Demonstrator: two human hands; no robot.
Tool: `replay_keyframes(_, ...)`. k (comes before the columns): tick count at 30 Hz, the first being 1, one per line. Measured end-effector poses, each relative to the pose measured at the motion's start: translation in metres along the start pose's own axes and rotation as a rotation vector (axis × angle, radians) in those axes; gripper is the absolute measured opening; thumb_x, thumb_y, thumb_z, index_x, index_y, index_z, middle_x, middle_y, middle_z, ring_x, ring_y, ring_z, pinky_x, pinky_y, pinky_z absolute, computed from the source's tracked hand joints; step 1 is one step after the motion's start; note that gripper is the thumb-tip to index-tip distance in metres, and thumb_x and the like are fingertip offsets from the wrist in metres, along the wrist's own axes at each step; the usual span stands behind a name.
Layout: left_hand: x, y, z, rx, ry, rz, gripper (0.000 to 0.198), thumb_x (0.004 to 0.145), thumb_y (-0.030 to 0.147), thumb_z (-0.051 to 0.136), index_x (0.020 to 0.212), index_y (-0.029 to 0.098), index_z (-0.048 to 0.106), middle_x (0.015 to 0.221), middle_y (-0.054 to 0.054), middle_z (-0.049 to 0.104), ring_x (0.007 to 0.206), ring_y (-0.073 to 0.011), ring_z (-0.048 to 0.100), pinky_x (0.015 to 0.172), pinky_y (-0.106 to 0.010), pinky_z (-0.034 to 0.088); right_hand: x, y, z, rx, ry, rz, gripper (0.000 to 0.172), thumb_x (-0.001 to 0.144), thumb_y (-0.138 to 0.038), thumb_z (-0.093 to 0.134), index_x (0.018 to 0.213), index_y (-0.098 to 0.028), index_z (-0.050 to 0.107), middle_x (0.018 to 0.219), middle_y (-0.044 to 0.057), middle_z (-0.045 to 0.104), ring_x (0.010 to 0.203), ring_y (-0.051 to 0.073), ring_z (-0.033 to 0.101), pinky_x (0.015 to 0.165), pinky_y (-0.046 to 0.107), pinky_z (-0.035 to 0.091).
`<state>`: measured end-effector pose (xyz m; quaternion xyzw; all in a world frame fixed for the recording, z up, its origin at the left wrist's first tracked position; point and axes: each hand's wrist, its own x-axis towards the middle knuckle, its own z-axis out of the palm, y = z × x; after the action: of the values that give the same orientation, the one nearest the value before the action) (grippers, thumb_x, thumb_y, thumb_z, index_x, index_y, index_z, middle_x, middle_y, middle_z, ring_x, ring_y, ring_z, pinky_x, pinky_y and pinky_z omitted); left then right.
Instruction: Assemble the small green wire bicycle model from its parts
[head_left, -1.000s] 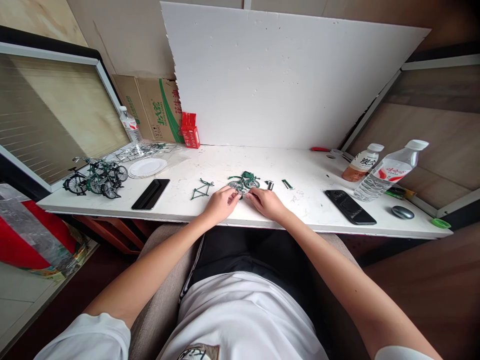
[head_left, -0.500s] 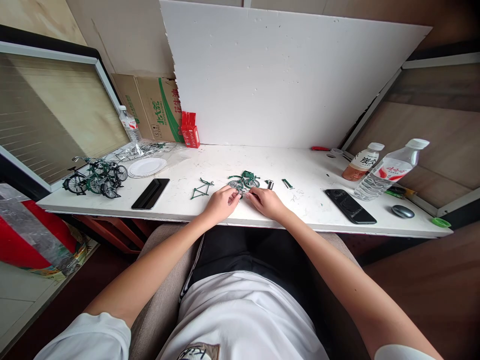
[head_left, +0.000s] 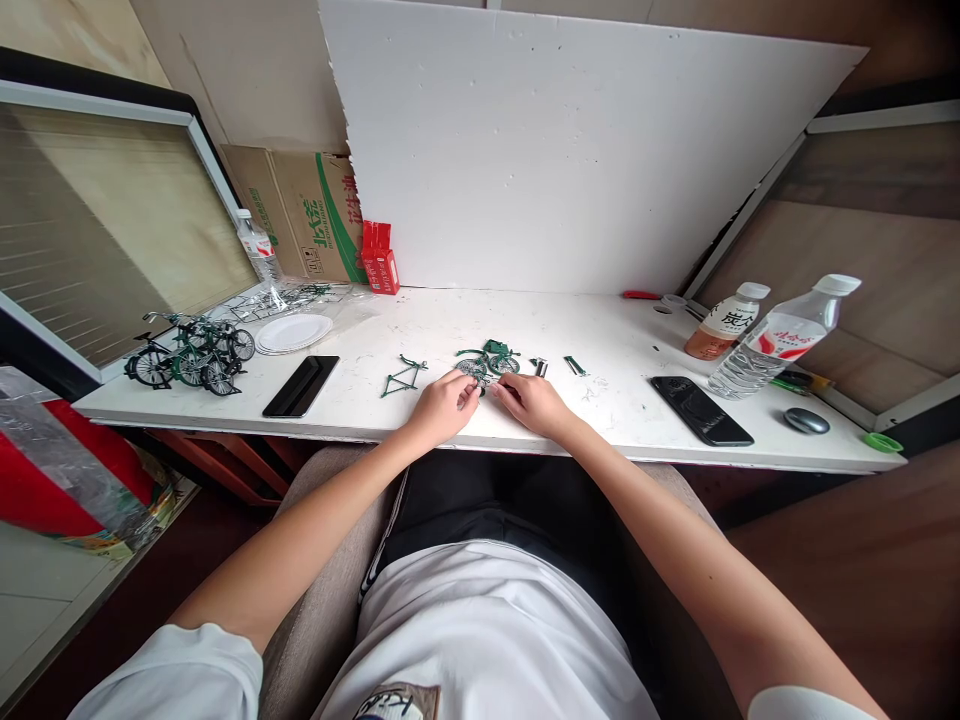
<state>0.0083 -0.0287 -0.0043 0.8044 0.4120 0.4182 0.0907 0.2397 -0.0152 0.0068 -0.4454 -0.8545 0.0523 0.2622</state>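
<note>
My left hand (head_left: pixel 448 405) is closed in a pinch at the table's front, on a small dark part mostly hidden by the fingers. Facing it, my right hand (head_left: pixel 531 400) also pinches, its fingertips close to the same part; what they hold is too small to name. Just beyond the fingertips lie green and black model bicycle parts with spoked wheels (head_left: pixel 508 364). A green bicycle frame (head_left: pixel 403 377) lies left of my left hand. To the right of my right hand are a small dark piece (head_left: pixel 539 368) and a thin green piece (head_left: pixel 574 366).
Several assembled model bicycles (head_left: pixel 191 355) stand at the left, near white plates (head_left: pixel 294 335) and a phone (head_left: pixel 301 387). On the right are another phone (head_left: pixel 700 411), a mouse (head_left: pixel 806 421), a brown drink bottle (head_left: pixel 726 322) and a water bottle (head_left: pixel 784 338). A white board (head_left: pixel 585 150) rises behind.
</note>
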Motion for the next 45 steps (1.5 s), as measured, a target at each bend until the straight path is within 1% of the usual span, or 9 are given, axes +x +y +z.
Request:
replay_keyframes(8, -0.0010, -0.0014, 0.0015, 0.003, -0.007, -0.004, 0.011, 0.101, 0.017, 0.062, 0.098, 0.019, 0.072, 0.101, -0.008, 0.073, 0.076, -0.0168, 0.070, 0.077, -0.031, 0.060, 0.0002, -0.0003, -0.0004, -0.006, -0.001, -0.001, 0.042, 0.115, -0.048, 0.042, 0.088, -0.022, 0.061, 0.073, 0.004, 0.065, 0.062, 0.018, 0.055, 0.063, 0.029, 0.033)
replay_keyframes(14, -0.0010, -0.0005, 0.0015, 0.025, -0.027, -0.010, 0.014, 0.102, 0.017, 0.060, 0.104, 0.019, 0.074, 0.104, -0.008, 0.073, 0.078, -0.0177, 0.071, 0.078, -0.032, 0.060, 0.0007, 0.0005, 0.0005, -0.010, -0.007, 0.010, 0.042, 0.114, -0.048, 0.043, 0.088, -0.021, 0.063, 0.072, 0.005, 0.066, 0.063, 0.018, 0.056, 0.063, 0.030, 0.033)
replay_keyframes(16, -0.0010, 0.0006, 0.0015, 0.063, -0.055, 0.017, 0.017, 0.102, 0.016, 0.060, 0.107, 0.019, 0.075, 0.104, -0.008, 0.074, 0.081, -0.0192, 0.071, 0.080, -0.033, 0.059, 0.0012, 0.0005, 0.0007, -0.005, -0.020, 0.008, 0.039, 0.114, -0.046, 0.046, 0.091, -0.021, 0.065, 0.076, 0.006, 0.069, 0.066, 0.019, 0.059, 0.064, 0.030, 0.034)
replay_keyframes(19, -0.0013, 0.0026, 0.0017, 0.162, -0.096, 0.075, 0.018, 0.101, 0.016, 0.060, 0.108, 0.019, 0.077, 0.100, -0.009, 0.074, 0.092, -0.0237, 0.072, 0.085, -0.035, 0.059, 0.0019, 0.0004, 0.0009, 0.013, -0.033, -0.014, 0.034, 0.112, -0.043, 0.050, 0.095, -0.020, 0.068, 0.082, 0.007, 0.073, 0.070, 0.019, 0.062, 0.066, 0.029, 0.036)
replay_keyframes(22, -0.0012, 0.0040, 0.0017, 0.201, -0.106, 0.085, 0.019, 0.101, 0.016, 0.060, 0.108, 0.019, 0.077, 0.100, -0.009, 0.074, 0.096, -0.0250, 0.071, 0.086, -0.036, 0.058, 0.0020, 0.0000, 0.0010, 0.017, -0.027, -0.021, 0.033, 0.112, -0.041, 0.051, 0.095, -0.020, 0.069, 0.083, 0.007, 0.073, 0.071, 0.020, 0.062, 0.066, 0.029, 0.036)
replay_keyframes(31, -0.0004, 0.0042, 0.0008, 0.148, -0.105, 0.069, 0.017, 0.101, 0.016, 0.061, 0.105, 0.020, 0.078, 0.096, -0.008, 0.073, 0.094, -0.0241, 0.071, 0.085, -0.035, 0.057, 0.0017, -0.0009, 0.0005, 0.015, -0.029, -0.013, 0.032, 0.112, -0.041, 0.052, 0.096, -0.020, 0.070, 0.083, 0.007, 0.074, 0.070, 0.020, 0.063, 0.066, 0.029, 0.037)
replay_keyframes(36, -0.0005, 0.0040, -0.0003, 0.073, -0.093, 0.056, 0.010, 0.102, 0.027, 0.068, 0.099, 0.021, 0.076, 0.096, -0.007, 0.073, 0.093, -0.0230, 0.071, 0.084, -0.034, 0.057, 0.0016, -0.0022, -0.0005, 0.017, -0.025, -0.010, 0.033, 0.112, -0.042, 0.052, 0.097, -0.020, 0.071, 0.084, 0.008, 0.074, 0.072, 0.020, 0.064, 0.067, 0.029, 0.039)
replay_keyframes(39, -0.0004, 0.0036, -0.0013, 0.028, -0.098, 0.042, 0.013, 0.100, 0.034, 0.074, 0.098, 0.021, 0.075, 0.095, -0.006, 0.073, 0.092, -0.0226, 0.071, 0.084, -0.034, 0.056, 0.0014, -0.0022, -0.0010, 0.025, -0.028, -0.005, 0.033, 0.112, -0.042, 0.052, 0.097, -0.020, 0.072, 0.084, 0.007, 0.075, 0.072, 0.020, 0.064, 0.067, 0.029, 0.039)
replay_keyframes(45, 0.0000, 0.0015, -0.0023, -0.063, -0.098, -0.012, 0.016, 0.095, 0.036, 0.081, 0.097, 0.021, 0.074, 0.094, -0.004, 0.072, 0.090, -0.0216, 0.071, 0.083, -0.033, 0.056, 0.0007, -0.0010, -0.0011, 0.033, -0.033, -0.018, 0.037, 0.113, -0.046, 0.051, 0.096, -0.021, 0.072, 0.084, 0.007, 0.074, 0.071, 0.020, 0.064, 0.068, 0.029, 0.039)
